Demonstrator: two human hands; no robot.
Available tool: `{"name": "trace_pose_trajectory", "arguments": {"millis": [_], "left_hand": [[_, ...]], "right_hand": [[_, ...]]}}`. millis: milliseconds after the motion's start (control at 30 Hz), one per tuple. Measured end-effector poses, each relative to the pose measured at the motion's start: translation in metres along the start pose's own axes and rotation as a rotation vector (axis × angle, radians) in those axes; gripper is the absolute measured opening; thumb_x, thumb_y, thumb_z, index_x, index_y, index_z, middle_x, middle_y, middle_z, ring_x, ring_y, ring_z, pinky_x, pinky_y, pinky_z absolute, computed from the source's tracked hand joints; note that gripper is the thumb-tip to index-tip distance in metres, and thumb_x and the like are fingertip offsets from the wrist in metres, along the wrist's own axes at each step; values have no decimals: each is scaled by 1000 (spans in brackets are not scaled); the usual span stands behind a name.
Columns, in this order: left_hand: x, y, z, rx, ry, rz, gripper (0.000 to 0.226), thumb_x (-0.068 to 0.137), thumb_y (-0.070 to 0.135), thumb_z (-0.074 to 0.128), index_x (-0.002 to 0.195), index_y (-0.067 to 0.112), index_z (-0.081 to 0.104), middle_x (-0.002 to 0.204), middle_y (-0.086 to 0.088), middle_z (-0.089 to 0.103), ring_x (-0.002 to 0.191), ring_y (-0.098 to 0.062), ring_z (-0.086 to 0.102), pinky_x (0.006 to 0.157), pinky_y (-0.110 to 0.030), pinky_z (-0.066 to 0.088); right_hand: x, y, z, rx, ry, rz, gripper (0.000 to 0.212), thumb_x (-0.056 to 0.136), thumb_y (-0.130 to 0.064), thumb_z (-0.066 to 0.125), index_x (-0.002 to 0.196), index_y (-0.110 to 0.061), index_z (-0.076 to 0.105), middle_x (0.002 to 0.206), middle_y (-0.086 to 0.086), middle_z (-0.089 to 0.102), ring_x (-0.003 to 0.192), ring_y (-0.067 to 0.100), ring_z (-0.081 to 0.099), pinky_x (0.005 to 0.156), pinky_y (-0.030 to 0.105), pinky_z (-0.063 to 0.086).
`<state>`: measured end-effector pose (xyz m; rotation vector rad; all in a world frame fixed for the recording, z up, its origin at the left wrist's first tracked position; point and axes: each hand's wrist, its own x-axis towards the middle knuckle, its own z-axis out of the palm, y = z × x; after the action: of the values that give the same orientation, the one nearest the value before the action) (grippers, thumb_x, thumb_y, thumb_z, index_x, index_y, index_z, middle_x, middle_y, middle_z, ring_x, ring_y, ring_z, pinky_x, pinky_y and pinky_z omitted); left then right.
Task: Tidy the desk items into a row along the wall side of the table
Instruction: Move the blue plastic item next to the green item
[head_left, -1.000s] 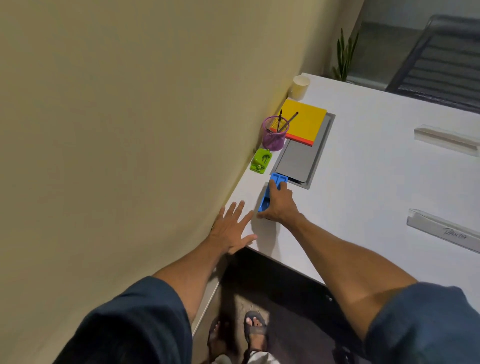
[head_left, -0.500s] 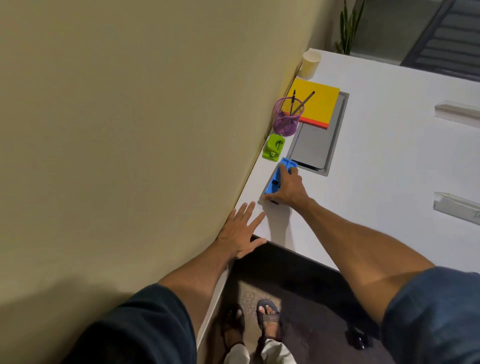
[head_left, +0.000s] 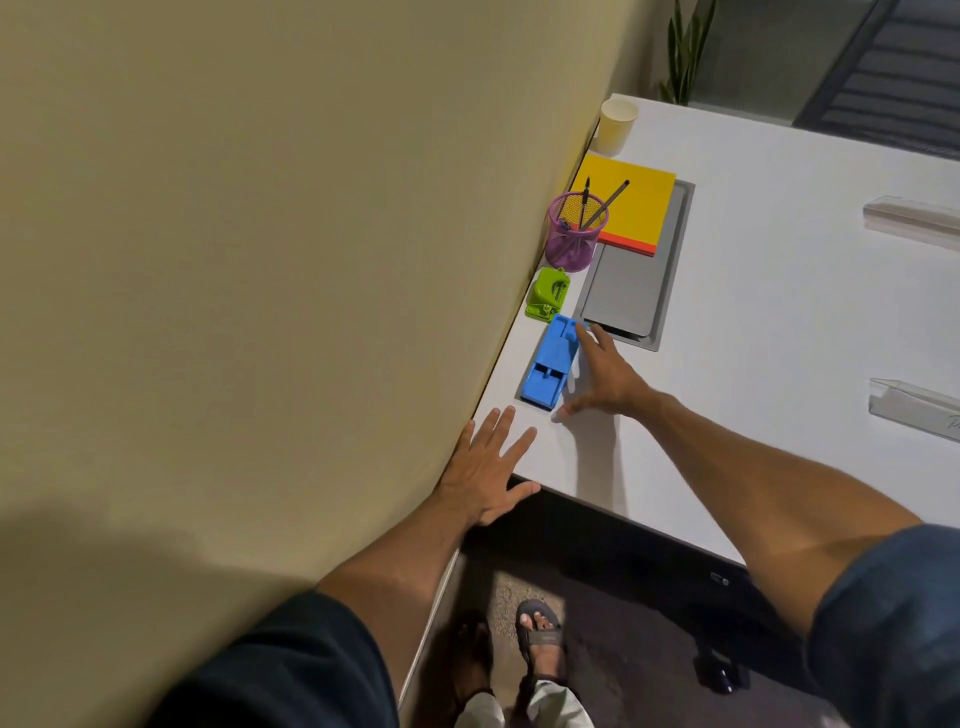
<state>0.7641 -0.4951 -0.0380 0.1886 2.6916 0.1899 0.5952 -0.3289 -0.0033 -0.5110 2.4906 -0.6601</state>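
Here, head view: the blue item (head_left: 549, 364) lies on the table (head_left: 779, 338) close to the wall (head_left: 260, 260). Its long axis runs nearly parallel to the wall edge, and its far end points at the green gadget (head_left: 548, 299), which it nearly touches. It sits just wall-side of the right hand (head_left: 605, 376), whose fingers are spread and grip nothing. The forefinger tip meets the item's far corner, and the thumb reaches toward its near end. The left hand (head_left: 488, 467) rests flat at the table corner, fingers apart, just short of that near end. The right hand is nearer, so any further nudge would likely go wallward.
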Motion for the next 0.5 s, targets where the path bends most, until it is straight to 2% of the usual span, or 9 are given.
{"name": "trace_pose_trajectory", "arguments": {"millis": [67,167,400,500], "left_hand": [[4,1,2,-5,1,3,78,94,65,29,152,32,-10,159,-7,-25,146,-25,-22,119,-47,-10],[5,2,4,-11,5,-11,78,93,66,29,152,33,-11,159,-8,-25,146,-26,-22,119,-47,-10],[4,3,8,-20,23,-27,78,93,67,28,152,33,-10,159,-9,-22,147,-26,-21,116,-47,-12],[3,3,10,-23,30,-28,78,93,66,29,152,34,-10,159,-8,-22,147,-26,-21,115,-45,-14]], "right_hand": [[1,5,-1,-23,-18,-30,134,57,-37,92,153,-8,4,162,9,4,148,26,13,118,34,19],[5,-1,2,-19,7,-54,124,58,-35,91,150,-5,14,157,11,21,142,26,26,114,32,25],[13,-14,9,-44,-29,-90,126,60,-40,89,152,-5,9,160,10,15,146,24,20,118,34,21],[17,-19,11,-53,-40,-96,125,60,-38,89,152,-4,10,159,10,16,145,25,21,119,36,24]]}}
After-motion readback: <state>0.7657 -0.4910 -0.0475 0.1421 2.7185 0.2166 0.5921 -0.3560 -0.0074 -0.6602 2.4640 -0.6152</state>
